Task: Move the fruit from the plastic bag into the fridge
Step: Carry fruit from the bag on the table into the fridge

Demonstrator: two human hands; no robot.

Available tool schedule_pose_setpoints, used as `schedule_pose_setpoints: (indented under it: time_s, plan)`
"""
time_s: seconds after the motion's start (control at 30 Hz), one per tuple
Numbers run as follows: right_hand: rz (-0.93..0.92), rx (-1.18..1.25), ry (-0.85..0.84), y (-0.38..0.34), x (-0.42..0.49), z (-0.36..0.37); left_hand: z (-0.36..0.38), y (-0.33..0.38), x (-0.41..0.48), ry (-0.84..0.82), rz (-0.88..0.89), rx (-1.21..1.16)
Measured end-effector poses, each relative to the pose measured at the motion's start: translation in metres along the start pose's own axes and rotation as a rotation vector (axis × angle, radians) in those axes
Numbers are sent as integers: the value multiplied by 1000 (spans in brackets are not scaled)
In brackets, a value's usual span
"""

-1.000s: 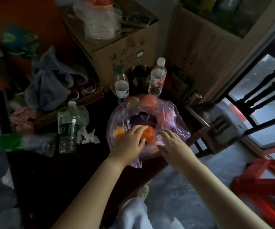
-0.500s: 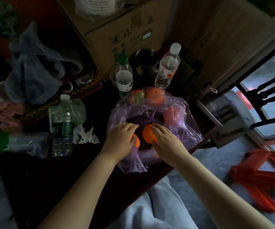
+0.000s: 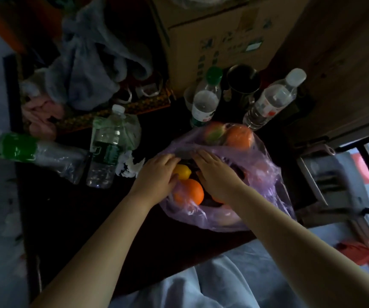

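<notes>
A purple plastic bag lies open on the dark table. Under its near film sits an orange, and a yellow lemon lies just behind it. A red-green apple and a second orange press against the far wall. My left hand reaches into the opening, fingers over the lemon and thumb under it. My right hand lies beside it inside the bag with its fingers straight. The fingertips of both hands nearly meet at the bag's far rim.
Behind the bag stand two water bottles, a metal mug and a cardboard box. To the left are another bottle, a bottle lying down, crumpled tissue and a grey bag. A red stool stands at the lower right.
Both hands have left the oranges and slid deeper into the bag. The lemon has come into sight at my left hand. The camera has moved closer and lower.
</notes>
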State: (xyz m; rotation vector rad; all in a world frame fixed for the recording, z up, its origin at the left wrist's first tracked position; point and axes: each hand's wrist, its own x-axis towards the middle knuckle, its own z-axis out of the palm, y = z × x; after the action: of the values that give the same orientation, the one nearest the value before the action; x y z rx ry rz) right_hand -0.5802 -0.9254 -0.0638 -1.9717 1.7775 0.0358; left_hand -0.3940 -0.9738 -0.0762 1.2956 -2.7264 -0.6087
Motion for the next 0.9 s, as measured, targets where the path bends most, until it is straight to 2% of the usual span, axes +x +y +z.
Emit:
schedule_pose_setpoints:
  time_s: [0.57, 0.67, 0.77, 0.9]
  plan:
    - [22, -5, -123, 22, 62, 4, 20, -26, 21, -79, -113, -46]
    - [29, 15, -119, 21, 63, 2, 17, -26, 19, -52, -93, -74]
    - [5, 49, -44, 16, 57, -3, 12, -23, 14, 81, -7, -101]
    - [-82, 117, 208, 4, 38, -7, 2, 2, 4, 189, 101, -140]
